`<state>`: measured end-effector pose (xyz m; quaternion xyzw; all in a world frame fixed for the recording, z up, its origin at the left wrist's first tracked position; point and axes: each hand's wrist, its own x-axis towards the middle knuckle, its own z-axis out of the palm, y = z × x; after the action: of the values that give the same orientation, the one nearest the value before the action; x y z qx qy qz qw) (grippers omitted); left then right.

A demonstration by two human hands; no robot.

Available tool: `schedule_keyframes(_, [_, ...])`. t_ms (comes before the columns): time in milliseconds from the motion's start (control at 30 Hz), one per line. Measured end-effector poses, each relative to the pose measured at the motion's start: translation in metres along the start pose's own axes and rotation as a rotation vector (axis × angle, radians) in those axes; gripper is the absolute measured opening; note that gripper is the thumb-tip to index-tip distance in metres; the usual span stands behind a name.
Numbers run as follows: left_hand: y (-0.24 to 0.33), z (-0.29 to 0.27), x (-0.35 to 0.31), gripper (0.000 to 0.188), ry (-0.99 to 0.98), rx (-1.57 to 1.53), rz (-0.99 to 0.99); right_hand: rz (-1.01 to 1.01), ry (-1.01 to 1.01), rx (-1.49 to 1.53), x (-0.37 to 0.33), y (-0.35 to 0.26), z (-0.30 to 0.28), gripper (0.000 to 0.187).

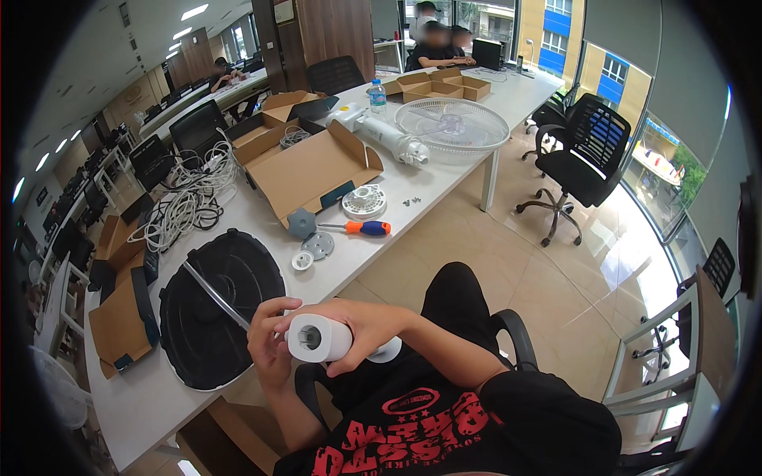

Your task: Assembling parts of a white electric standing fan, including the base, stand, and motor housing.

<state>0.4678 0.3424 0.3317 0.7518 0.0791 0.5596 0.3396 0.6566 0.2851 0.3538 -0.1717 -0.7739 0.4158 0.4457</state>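
Note:
In front of my body, my right hand (pixel 371 324) is wrapped around a white plastic tubular fan part (pixel 337 339), its squarish hollow end turned up toward me. The fingers of my left hand (pixel 270 339) are curled against the side of that end. A slim metal tube (pixel 214 292) slants across the round black fan base (pixel 206 349) and disappears behind my left hand; whether that hand touches it I cannot tell. Further along the table are a screwdriver (pixel 369 228) with an orange and blue handle, a grey knob (pixel 302 224), a grey disc (pixel 319 246) and a small white ring (pixel 302 260).
A white round motor cover (pixel 364 201), small screws (pixel 411 201), the white fan body (pixel 389 139) and a wire fan guard (pixel 452 127) lie farther back. Open cardboard boxes (pixel 305 170), tangled cables (pixel 190 190) and a water bottle (pixel 377 97) share the table (pixel 349 262). Office chairs (pixel 583 151) stand right.

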Motion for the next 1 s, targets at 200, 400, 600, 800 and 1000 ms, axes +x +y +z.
schedule_keyframes(200, [0.005,-0.003,-0.002,0.047,0.039,0.040,-0.001,0.073,-0.029,0.029,0.003,-0.001,0.002,0.076])
schedule_keyframes(400, [0.015,-0.007,-0.007,0.046,0.052,0.077,-0.010,0.007,-0.036,0.027,0.008,-0.002,0.006,0.076])
schedule_keyframes(600, [0.018,-0.012,-0.020,0.033,0.051,-0.051,0.014,0.094,-0.091,0.080,0.006,-0.008,0.009,0.076])
schedule_keyframes(800, [0.019,-0.013,-0.027,0.040,0.006,-0.191,0.019,0.059,-0.092,0.098,0.006,-0.015,0.009,0.076])
schedule_keyframes(1000, [0.036,-0.019,-0.028,0.051,0.067,-0.212,-0.079,0.097,-0.140,0.116,0.015,-0.012,0.015,0.080])
